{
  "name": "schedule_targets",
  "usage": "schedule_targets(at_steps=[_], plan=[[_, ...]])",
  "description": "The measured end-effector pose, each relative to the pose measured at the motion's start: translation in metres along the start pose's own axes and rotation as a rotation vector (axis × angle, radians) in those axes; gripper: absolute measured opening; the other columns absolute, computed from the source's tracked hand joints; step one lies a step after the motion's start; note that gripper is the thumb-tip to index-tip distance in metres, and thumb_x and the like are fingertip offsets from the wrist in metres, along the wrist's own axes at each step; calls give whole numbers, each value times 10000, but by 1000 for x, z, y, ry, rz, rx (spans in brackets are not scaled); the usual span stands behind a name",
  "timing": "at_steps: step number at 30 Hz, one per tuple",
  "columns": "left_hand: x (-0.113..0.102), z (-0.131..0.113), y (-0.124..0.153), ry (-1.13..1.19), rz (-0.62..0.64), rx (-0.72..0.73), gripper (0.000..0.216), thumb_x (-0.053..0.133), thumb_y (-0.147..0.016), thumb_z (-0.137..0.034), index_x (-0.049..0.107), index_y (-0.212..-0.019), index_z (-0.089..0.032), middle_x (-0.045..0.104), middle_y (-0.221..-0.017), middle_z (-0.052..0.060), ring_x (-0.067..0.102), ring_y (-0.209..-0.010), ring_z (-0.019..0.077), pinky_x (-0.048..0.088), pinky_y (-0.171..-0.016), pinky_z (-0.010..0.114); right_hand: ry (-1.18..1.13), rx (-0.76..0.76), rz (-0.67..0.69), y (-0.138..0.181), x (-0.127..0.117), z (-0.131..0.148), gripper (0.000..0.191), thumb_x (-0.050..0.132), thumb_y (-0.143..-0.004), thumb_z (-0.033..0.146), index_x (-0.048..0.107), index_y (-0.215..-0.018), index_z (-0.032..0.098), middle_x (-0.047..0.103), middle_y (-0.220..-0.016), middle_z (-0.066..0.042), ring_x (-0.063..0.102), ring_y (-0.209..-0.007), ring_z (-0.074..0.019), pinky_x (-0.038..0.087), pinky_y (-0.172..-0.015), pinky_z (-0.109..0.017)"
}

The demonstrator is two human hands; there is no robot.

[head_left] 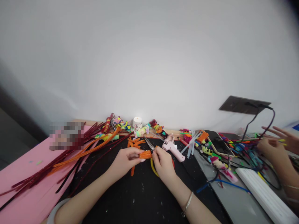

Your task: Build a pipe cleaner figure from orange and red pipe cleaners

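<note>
In the middle, a short bundle of folded orange pipe cleaner (145,154) is pinched by my left hand (130,157), thumb and fingers closed on its left end. My right hand (163,161) is closed at the bundle's right end, fingertips against it. Just beyond those fingertips, open metal scissor blades (149,143) point away and to the left. A yellow loop (154,168) shows below my right hand; whether it belongs to the scissors I cannot tell. Cut orange pieces (135,142) lie on the black mat (121,193) beyond my left hand.
A pink glue gun (174,147) lies right of my hands, near glue sticks (192,144). A paper cup (137,123) and colourful figures line the wall. Long dark red stems (46,168) cover the pink surface. A co-worker's hands (274,149) are at the right, behind a white keyboard (263,193).
</note>
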State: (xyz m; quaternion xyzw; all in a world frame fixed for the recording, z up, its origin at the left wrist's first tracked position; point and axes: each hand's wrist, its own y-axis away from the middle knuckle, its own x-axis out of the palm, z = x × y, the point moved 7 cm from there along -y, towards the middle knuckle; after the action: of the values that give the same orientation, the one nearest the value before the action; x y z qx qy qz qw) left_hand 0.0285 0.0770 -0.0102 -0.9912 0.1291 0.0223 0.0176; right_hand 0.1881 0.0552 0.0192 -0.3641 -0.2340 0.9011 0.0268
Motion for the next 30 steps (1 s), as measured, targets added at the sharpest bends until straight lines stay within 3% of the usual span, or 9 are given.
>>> schedule_targets(at_steps=[7,12,16,19,23,30], plan=[[1,-1,0,-14,15,4,221,801,-636,-241,741,-828,-149,785,-845,67,740,-808,259,588,-802,383,50,-7,7,1,2,-1,262,399,-921,207,338,-670,247,466,-626,-1,471,-580,-174,321,-561,-294],[4,1,0,60,47,-37,256,804,-640,-229,733,-874,-157,795,-844,64,750,-832,272,580,-841,407,-53,37,-12,1,-2,-4,256,411,-931,233,379,-677,240,466,-622,10,478,-578,-172,339,-562,-291],[4,0,0,89,70,-35,306,790,-658,-230,728,-948,-150,797,-865,71,746,-881,274,568,-877,417,-304,77,15,4,1,-7,48,497,-908,253,517,-943,226,585,-771,-7,563,-637,-169,427,-575,-278],[7,-1,1,137,98,-23,349,788,-662,-221,712,-994,-145,795,-902,77,740,-907,263,563,-893,410,-422,96,113,7,11,-7,224,544,-876,214,534,-1098,241,657,-931,-42,633,-742,-183,495,-634,-287],[11,-5,3,157,136,-12,439,800,-655,-211,675,-1071,-146,784,-970,88,729,-927,253,564,-881,387,-423,104,114,9,15,-10,190,546,-862,187,582,-1040,245,676,-952,-47,651,-767,-189,520,-674,-305],[8,-12,4,7,119,55,290,725,-763,-296,691,-1005,-141,762,-980,96,713,-905,240,560,-840,358,-477,165,122,8,21,-17,205,593,-836,219,619,-1037,247,678,-882,-35,655,-721,-187,535,-615,-297]])
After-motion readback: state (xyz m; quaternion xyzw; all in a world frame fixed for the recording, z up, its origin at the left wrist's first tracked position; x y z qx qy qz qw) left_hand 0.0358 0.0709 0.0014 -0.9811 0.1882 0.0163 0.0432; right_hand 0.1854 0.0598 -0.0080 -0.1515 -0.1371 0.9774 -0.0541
